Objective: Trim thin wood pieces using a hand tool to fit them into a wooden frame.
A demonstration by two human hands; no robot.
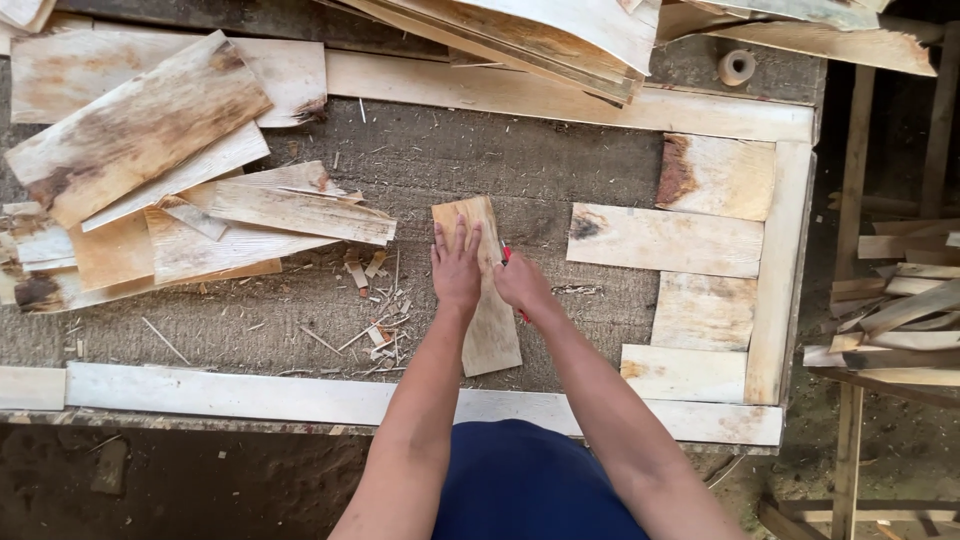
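A narrow pale wooden veneer strip (487,335) lies lengthwise on the grey workbench (480,170). My left hand (456,265) presses flat on its upper part, fingers spread. My right hand (522,284) sits at the strip's right edge, closed around a small red-handled tool (506,254) whose tip touches the edge. Most of the tool is hidden in my fist.
A heap of veneer pieces (150,190) lies at the left, with chips and splinters (375,320) beside it. Fitted pieces (665,240) fill the right end inside a pale wooden frame (780,280). More sheets (540,30) are stacked at the back, scraps (900,310) at the right.
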